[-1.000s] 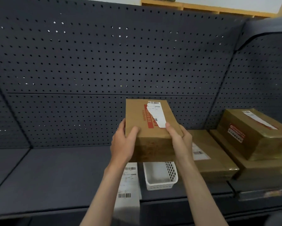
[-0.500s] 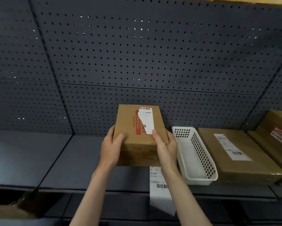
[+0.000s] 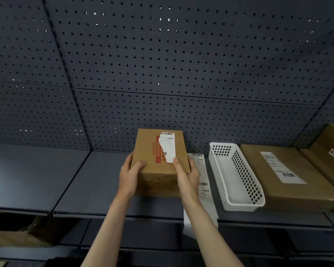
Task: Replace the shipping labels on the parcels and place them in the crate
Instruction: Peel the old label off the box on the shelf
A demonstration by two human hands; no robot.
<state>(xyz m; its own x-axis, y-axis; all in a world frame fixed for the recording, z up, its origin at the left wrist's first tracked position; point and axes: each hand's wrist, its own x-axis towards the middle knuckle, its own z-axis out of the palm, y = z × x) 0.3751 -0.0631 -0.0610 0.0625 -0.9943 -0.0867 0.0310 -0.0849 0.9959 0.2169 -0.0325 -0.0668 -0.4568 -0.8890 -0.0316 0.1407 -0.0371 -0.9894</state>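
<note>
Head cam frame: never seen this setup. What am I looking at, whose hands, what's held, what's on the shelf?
There is no robot here. A person wears a wide-angle camera on the head, looking forward and down, so the two bare arms coming up from the bottom are the wearer's own. The left hand and right hand grip a small cardboard parcel by its near corners. On its top sits a partly torn white shipping label. On the dark grey shelf, right of the parcel, lie a strip of fresh labels, a white perforated plastic basket and larger taped parcels. Behind is a pegboard wall.
</note>
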